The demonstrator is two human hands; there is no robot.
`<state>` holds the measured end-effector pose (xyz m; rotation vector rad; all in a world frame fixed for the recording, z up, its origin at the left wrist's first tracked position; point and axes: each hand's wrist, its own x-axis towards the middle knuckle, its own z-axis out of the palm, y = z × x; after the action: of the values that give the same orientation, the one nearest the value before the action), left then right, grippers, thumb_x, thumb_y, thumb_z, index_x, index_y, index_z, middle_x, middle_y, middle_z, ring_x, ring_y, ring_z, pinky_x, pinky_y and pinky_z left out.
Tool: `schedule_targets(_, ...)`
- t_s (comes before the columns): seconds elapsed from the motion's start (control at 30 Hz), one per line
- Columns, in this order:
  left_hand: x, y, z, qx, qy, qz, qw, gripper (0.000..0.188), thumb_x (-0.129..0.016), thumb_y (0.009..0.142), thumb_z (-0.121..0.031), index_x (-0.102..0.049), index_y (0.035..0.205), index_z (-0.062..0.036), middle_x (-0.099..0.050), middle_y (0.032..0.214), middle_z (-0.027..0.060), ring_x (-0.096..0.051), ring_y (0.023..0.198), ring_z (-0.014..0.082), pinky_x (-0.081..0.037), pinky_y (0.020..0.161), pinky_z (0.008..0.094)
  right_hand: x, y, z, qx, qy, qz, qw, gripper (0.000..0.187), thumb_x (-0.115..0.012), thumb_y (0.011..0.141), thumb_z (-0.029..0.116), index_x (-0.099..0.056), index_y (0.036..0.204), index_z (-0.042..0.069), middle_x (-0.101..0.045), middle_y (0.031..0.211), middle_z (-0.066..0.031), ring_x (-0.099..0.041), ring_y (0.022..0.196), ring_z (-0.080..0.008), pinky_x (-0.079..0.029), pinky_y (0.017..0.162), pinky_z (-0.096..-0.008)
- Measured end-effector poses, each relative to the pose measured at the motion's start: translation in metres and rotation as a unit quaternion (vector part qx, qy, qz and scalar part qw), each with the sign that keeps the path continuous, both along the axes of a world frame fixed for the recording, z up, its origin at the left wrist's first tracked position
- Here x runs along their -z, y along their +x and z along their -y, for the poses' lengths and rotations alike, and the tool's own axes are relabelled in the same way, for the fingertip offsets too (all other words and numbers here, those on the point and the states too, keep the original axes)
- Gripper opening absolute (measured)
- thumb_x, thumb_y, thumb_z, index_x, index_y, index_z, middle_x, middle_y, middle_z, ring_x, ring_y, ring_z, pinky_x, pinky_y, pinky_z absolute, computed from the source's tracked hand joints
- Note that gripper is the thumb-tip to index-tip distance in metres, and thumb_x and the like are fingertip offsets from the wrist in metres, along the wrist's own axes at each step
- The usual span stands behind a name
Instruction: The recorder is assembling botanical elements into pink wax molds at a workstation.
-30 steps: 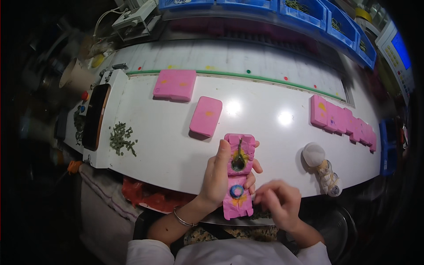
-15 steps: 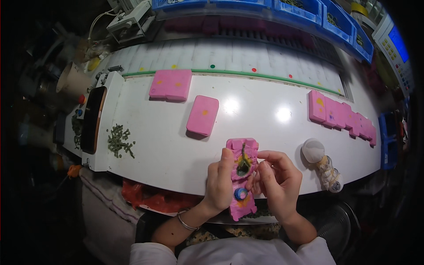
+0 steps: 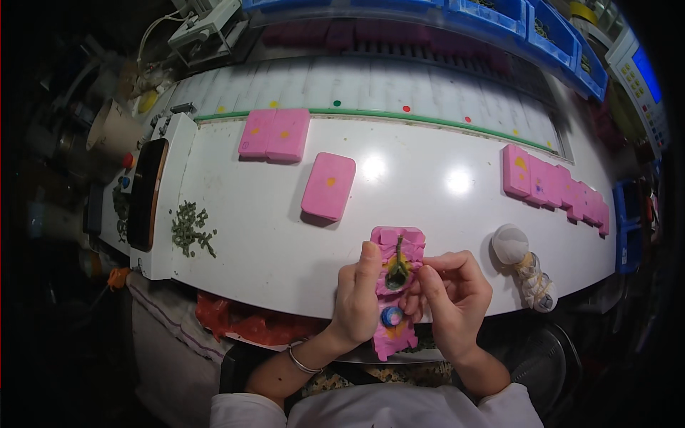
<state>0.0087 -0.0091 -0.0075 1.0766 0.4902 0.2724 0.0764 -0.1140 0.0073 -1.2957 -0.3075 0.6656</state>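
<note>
Close in front of me, my left hand (image 3: pixel 359 298) is closed round the left edge of a pink rubber mould (image 3: pixel 412 241) with a crinkled surface. In its upper part sits a dark green wax piece (image 3: pixel 397 277) with a thin stem pointing away from me. A round blue knob-like part (image 3: pixel 391 317) stands out of the lower part, with yellow staining around it. My right hand (image 3: pixel 454 296) is bent at the mould's right edge, thumb and forefinger pinching there beside the green piece. The other right fingers curl under, partly hidden.
Pink blocks (image 3: pixel 328 187) lie on the white table (image 3: pixel 250 250), with a pair (image 3: pixel 274 135) behind and a row (image 3: pixel 546 182) at right. A white bulb-headed, wrapped tool (image 3: pixel 524 267) lies right. Green scraps (image 3: pixel 191 228) and a phone (image 3: pixel 148 192) are left; blue bins (image 3: pixel 492 21) hang behind.
Both hands and the mould have shifted slightly to the right. The right thumb has come up to the mould's edge beside the green piece; the left grip is unchanged.
</note>
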Motion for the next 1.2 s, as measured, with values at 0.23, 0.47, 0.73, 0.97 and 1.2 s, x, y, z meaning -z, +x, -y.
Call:
schedule_targets(0.23,0.004,0.0,-0.005,0.015,0.039,0.018,0.999,0.066,-0.013,0.1,-0.043,-0.05,0.121,0.0073,-0.062,0.079,0.0091,-0.056,0.058,0.0109,-0.049,0.057,0.0237,-0.003,0.007,-0.001,-0.027,0.01,-0.013,1.0,0.012,-0.055,0.088,-0.003,-0.049,0.099,-0.006,-0.059,0.074,-0.0089,-0.058,0.058,-0.0079,-0.047,0.047,-0.0184)
schedule_targets(0.47,0.012,0.001,-0.003,-0.015,0.093,0.075,0.993,0.041,-0.027,0.102,-0.031,-0.046,0.116,0.0026,-0.059,0.082,0.0053,-0.055,0.06,0.0069,-0.046,0.054,0.0205,-0.006,0.012,-0.001,-0.056,-0.026,-0.049,0.997,0.014,-0.059,0.086,-0.003,-0.051,0.096,-0.006,-0.06,0.074,-0.0078,-0.057,0.056,-0.006,-0.046,0.046,-0.0165)
schedule_targets(0.73,0.013,0.0,-0.001,-0.027,0.06,0.08,0.995,0.048,-0.028,0.101,-0.038,-0.049,0.114,0.0031,-0.059,0.084,0.0064,-0.055,0.061,0.0075,-0.047,0.056,0.0216,0.002,0.008,0.0,-0.037,-0.007,-0.052,0.998,0.011,-0.059,0.087,-0.001,-0.05,0.092,-0.004,-0.06,0.069,-0.008,-0.057,0.054,-0.0068,-0.044,0.044,-0.0164)
schedule_targets(0.97,0.013,-0.003,-0.002,-0.025,0.053,0.018,0.998,0.069,-0.014,0.099,-0.049,-0.054,0.111,0.006,-0.061,0.083,0.0095,-0.057,0.065,0.0132,-0.049,0.06,0.0253,0.01,0.0,0.001,0.001,0.053,-0.076,0.996,0.011,-0.058,0.088,0.001,-0.048,0.091,-0.004,-0.061,0.068,-0.0099,-0.057,0.049,-0.0089,-0.042,0.042,-0.0174)
schedule_targets(1.2,0.011,0.005,0.007,-0.093,0.014,-0.001,0.996,0.071,-0.013,0.098,-0.052,-0.056,0.085,0.0033,-0.057,0.067,0.0087,-0.053,0.054,0.0142,-0.046,0.051,0.0255,0.012,-0.002,0.005,0.02,0.04,-0.082,0.996,0.011,-0.058,0.089,0.002,-0.049,0.091,-0.004,-0.061,0.073,-0.0101,-0.06,0.058,-0.0091,-0.047,0.047,-0.0178)
